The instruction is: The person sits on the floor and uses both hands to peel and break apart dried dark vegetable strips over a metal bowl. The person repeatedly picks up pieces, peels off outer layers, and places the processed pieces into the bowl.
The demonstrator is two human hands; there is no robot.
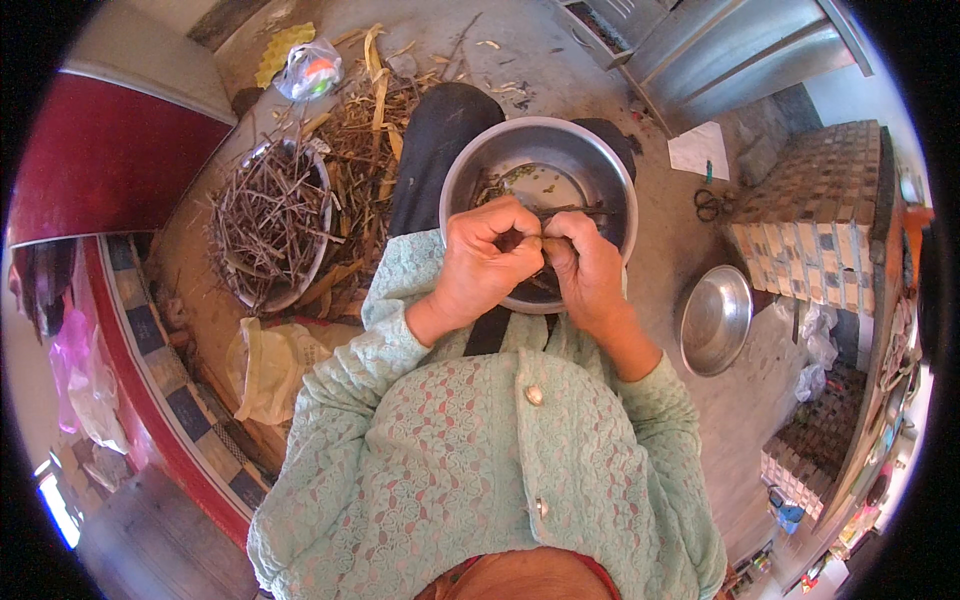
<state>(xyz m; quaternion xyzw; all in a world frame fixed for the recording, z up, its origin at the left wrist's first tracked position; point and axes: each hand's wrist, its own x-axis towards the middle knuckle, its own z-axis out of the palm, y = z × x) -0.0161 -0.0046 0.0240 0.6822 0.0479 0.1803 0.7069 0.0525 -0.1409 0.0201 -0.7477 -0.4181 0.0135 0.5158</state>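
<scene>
A deep metal basin (606, 165) rests on my lap. Small green beans (545, 182) lie on its bottom, with thin dark dried bean pods (580, 211) along the side nearer me. Over the near part of the basin, my left hand (490, 250) and my right hand (588, 265) meet with thumbs and fingertips pinched together. Between them shows a bit of a thin brown bean pod (543, 238), mostly covered by the fingers. Both hands are closed on it.
On the floor to my left stands a bowl heaped with dry pods (270, 215), beside loose dry stalks (365, 150). A plastic bag (308, 70) lies beyond. To my right are a shallow metal basin (717, 320), scissors (711, 205) and a tiled brick block (805, 215).
</scene>
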